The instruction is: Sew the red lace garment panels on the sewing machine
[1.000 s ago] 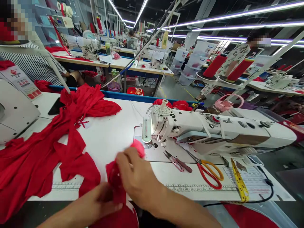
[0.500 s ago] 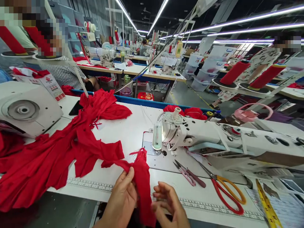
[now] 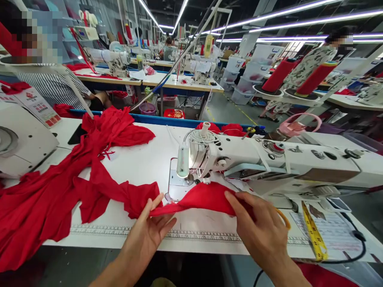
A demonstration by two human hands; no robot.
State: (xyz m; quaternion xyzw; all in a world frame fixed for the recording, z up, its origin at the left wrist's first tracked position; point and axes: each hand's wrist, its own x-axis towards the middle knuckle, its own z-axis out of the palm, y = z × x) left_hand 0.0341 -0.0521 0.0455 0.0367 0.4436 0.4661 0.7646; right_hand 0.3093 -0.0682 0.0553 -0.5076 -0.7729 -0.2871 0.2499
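Observation:
A strip of red fabric [image 3: 206, 198] stretches across the front of the sewing machine [image 3: 236, 153], just before its metal needle plate [image 3: 177, 184]. My left hand [image 3: 146, 233] pinches the strip between thumb and fingers, near where it joins the long red fabric pile [image 3: 98, 175] on the left. Gripping its other end is my right hand [image 3: 261, 227], with the fabric partly hidden beneath the fingers. Behind that hand, only an orange scissors handle [image 3: 284, 219] shows.
A ruler strip [image 3: 203, 237] runs along the table's front edge. At right lie a yellow tape measure [image 3: 312, 235] and written papers [image 3: 344, 235]. Red thread cones [image 3: 278, 75] stand behind the machine. A second machine [image 3: 24, 139] sits at left. A person in stripes [image 3: 56, 89] sits beyond.
My right hand, open before, now grips the fabric and has moved right. The strip, which hung toward me, now lies stretched sideways. The view has shifted right.

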